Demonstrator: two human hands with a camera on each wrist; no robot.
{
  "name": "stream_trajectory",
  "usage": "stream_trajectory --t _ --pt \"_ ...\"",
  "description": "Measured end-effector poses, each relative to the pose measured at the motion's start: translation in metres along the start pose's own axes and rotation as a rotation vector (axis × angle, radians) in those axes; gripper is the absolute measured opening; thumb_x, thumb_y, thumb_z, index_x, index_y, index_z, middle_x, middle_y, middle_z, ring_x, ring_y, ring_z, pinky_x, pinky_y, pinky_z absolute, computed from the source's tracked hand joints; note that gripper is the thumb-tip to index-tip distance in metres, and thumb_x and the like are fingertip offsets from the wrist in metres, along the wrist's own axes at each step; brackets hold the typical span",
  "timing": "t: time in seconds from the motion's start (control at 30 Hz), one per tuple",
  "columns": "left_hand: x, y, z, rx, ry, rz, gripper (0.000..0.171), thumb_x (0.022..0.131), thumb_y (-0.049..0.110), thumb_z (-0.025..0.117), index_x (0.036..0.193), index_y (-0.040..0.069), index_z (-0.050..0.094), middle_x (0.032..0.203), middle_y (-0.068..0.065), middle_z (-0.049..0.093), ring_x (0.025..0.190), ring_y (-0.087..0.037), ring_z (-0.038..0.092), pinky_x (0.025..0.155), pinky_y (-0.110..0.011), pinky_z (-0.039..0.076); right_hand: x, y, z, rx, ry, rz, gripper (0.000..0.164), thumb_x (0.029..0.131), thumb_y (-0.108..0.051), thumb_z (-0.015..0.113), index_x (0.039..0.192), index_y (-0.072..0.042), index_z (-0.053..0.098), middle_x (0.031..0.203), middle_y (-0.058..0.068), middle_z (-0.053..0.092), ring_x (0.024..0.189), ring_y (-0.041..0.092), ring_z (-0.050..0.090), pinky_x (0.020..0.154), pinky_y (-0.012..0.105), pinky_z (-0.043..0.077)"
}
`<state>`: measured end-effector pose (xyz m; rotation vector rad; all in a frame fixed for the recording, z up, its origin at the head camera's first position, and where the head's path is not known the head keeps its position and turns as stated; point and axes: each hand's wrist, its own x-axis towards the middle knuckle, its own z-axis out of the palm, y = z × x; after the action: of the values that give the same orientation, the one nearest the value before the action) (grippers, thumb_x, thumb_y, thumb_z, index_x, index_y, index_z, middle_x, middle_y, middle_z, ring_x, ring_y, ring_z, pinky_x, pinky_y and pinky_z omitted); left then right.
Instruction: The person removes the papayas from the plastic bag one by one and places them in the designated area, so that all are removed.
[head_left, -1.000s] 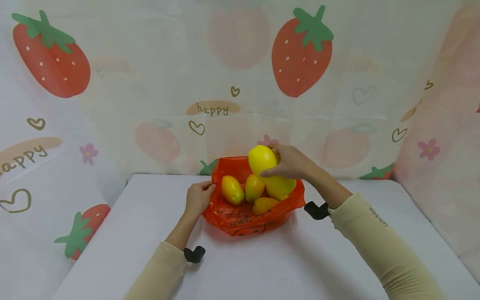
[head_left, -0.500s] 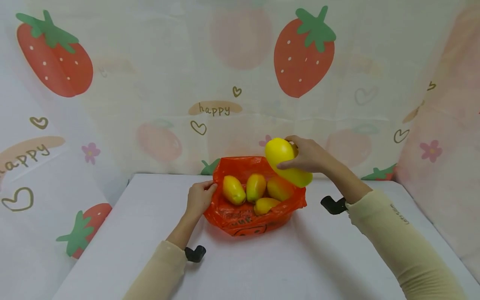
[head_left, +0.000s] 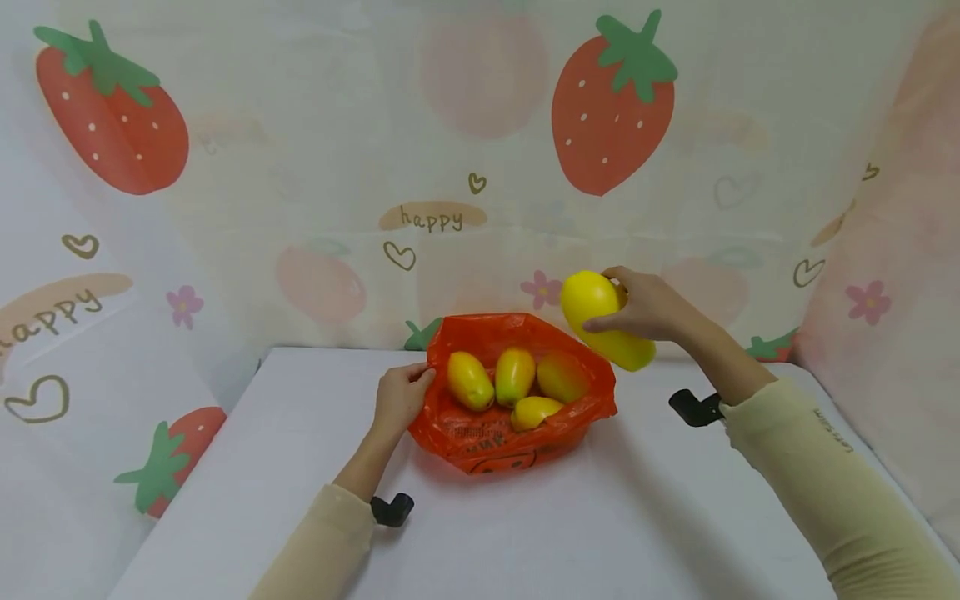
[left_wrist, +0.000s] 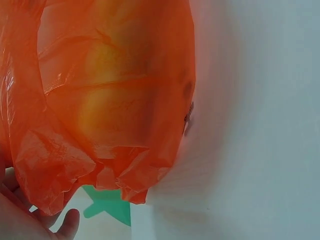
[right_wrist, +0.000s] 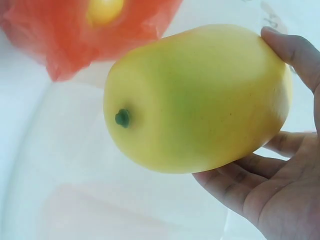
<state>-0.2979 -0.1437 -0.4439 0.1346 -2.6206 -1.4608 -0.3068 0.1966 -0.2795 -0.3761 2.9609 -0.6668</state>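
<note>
My right hand (head_left: 652,308) holds a yellow-green papaya (head_left: 588,298) up in the air, just past the right rim of a red plastic bag (head_left: 480,332). In the right wrist view, the thumb lies on one side of the papaya (right_wrist: 195,100) and the fingers under the other; its small green stem points away from the palm. At the bag's left edge, my left hand (head_left: 400,400) pinches the plastic between thumb and fingers. The bag stands with its mouth spread wide, and several more papayas (head_left: 515,377) lie inside. The left wrist view shows yellow shapes through the bag wall (left_wrist: 115,100).
A white-covered table (head_left: 525,533) bears the bag near its far side. Behind it rises a hanging cloth (head_left: 315,167) printed with strawberries and hearts, which also closes off both sides. Black wrist mounts (head_left: 693,407) stick out from the sleeves.
My right hand has carried the papaya from over the bag to the right, past its rim. The left hand keeps its grip on the bag's edge.
</note>
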Motion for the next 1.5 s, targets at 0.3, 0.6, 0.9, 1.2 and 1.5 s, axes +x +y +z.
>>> stream_trajectory --t 0.3,0.6,0.9,1.2,1.5 --pt "0.000 -0.003 -0.002 0.025 0.011 0.033 0.035 0.097 0.025 0.057 0.123 0.004 0.067 0.116 -0.018 0.070 0.094 -0.029 0.067 0.085 -0.040 0.059 0.002 0.022 -0.006 -0.017 0.012 0.055 0.091 0.080 -0.048 0.073 0.146 -0.003 0.031 0.125 0.024 0.055 0.102 0.037 0.056 0.086 0.050 0.055" --pt "0.000 -0.001 -0.004 0.025 -0.007 0.026 0.035 0.097 0.024 0.057 0.124 0.004 0.066 0.118 -0.019 0.069 0.098 -0.030 0.067 0.087 -0.041 0.059 0.002 0.040 -0.008 -0.018 0.000 0.123 0.092 0.080 -0.046 0.073 0.146 0.001 0.030 0.127 0.027 0.052 0.103 0.039 0.055 0.087 0.052 0.055" --pt "0.004 -0.004 -0.001 0.035 -0.001 0.051 0.034 0.097 0.022 0.057 0.123 0.002 0.067 0.117 -0.019 0.070 0.101 -0.031 0.067 0.088 -0.042 0.058 0.002 0.066 -0.003 -0.016 -0.017 0.156 0.092 0.080 -0.047 0.073 0.143 0.005 0.031 0.124 0.028 0.051 0.102 0.040 0.054 0.086 0.051 0.054" --pt "0.003 0.000 -0.002 0.023 -0.009 0.037 0.036 0.098 0.024 0.056 0.125 0.003 0.066 0.119 -0.018 0.069 0.100 -0.030 0.067 0.088 -0.042 0.058 0.005 0.089 0.008 -0.039 -0.013 0.157 0.092 0.081 -0.049 0.071 0.142 0.009 0.033 0.127 0.032 0.050 0.101 0.041 0.056 0.087 0.051 0.054" --pt "0.004 -0.001 -0.001 0.008 -0.017 0.028 0.035 0.097 0.024 0.057 0.124 0.003 0.066 0.118 -0.018 0.069 0.099 -0.030 0.068 0.087 -0.041 0.059 0.007 0.107 0.024 -0.018 -0.041 0.192 0.091 0.081 -0.048 0.071 0.140 0.012 0.033 0.125 0.032 0.050 0.101 0.042 0.055 0.087 0.051 0.054"
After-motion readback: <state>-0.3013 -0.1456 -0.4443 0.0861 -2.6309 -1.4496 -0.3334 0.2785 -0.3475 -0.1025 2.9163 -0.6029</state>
